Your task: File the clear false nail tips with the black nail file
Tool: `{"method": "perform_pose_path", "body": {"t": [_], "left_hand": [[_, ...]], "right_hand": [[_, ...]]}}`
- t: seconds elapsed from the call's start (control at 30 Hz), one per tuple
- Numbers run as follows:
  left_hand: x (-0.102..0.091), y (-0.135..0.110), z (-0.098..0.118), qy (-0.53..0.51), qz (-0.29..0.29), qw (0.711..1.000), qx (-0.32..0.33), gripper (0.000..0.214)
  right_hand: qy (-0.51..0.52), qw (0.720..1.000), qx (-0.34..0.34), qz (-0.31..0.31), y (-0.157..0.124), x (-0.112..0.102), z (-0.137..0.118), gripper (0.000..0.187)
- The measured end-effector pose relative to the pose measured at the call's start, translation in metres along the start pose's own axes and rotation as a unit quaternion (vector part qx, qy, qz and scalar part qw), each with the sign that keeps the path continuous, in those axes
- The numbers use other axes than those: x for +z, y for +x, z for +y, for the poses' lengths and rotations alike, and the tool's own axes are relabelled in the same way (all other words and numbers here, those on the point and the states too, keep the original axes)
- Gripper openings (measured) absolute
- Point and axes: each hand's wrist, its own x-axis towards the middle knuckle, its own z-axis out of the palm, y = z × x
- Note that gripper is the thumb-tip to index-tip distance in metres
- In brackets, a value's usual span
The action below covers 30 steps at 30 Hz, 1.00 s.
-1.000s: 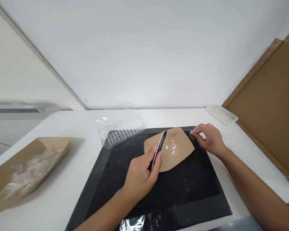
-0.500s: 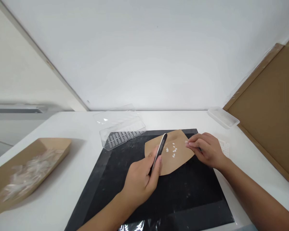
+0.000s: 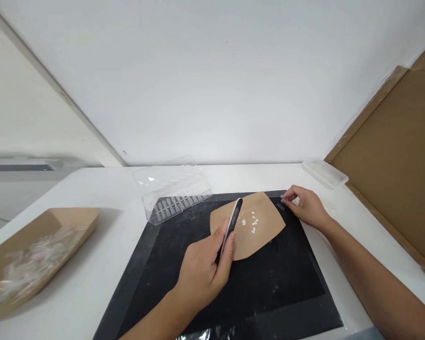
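My left hand [image 3: 207, 264] is closed around a nail file [image 3: 233, 221], black on its face with a pale edge, held tilted above the near left part of a brown paper sheet [image 3: 248, 245]. Several small white oval pieces [image 3: 254, 222] lie on that paper. At the far right corner of the black mat [image 3: 184, 264], my right hand [image 3: 304, 205] pinches a small clear nail tip [image 3: 283, 196] between thumb and fingertips. Just below those fingers, another clear nail tip [image 3: 281, 206] rests on the mat.
An open clear plastic case [image 3: 150, 208] holding rows of nail tips stands at the mat's far left corner. A brown tray [image 3: 88, 217] of plastic packets sits left. A translucent tray [image 3: 326, 174] lies at the back right, beside a cardboard panel [image 3: 393, 156].
My right hand has moved right and away, off the paper's edge to the mat's far corner. A clear nail tip now shows on the mat there. My left hand keeps its grip on the file.
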Motion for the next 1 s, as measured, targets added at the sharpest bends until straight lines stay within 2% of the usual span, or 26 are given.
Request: {"method": "perform_pose_path", "body": {"t": [0.1, 0.33, 0.57, 0.7, 0.87, 1.0], "left_hand": [[0.001, -0.001, 0.000, 0.002, 0.011, 1.000, 0.006, 0.031], [0.003, -0.001, -0.001, 0.008, 0.028, 0.999, 0.028, 0.032], [0.005, -0.001, -0.003, 0.012, 0.029, 0.999, 0.020, 0.033], [0.004, 0.000, -0.003, 0.013, 0.022, 1.000, 0.011, 0.032], [0.003, -0.001, -0.003, 0.015, 0.030, 0.999, 0.022, 0.030], [0.004, -0.002, -0.003, 0.018, 0.028, 0.999, 0.024, 0.032]], "right_hand": [[-0.022, 0.999, 0.015, -0.028, -0.001, 0.000, -0.001, 0.004], [-0.032, 0.999, 0.031, -0.028, 0.001, 0.001, 0.010, 0.002], [-0.019, 0.996, -0.042, -0.070, 0.002, 0.000, 0.011, 0.008], [-0.008, 0.994, -0.061, -0.087, 0.003, -0.007, 0.011, 0.010], [-0.003, 0.992, -0.055, -0.111, 0.002, -0.013, 0.008, 0.018], [-0.041, 0.990, -0.038, -0.126, -0.001, -0.006, 0.004, 0.014]]}}
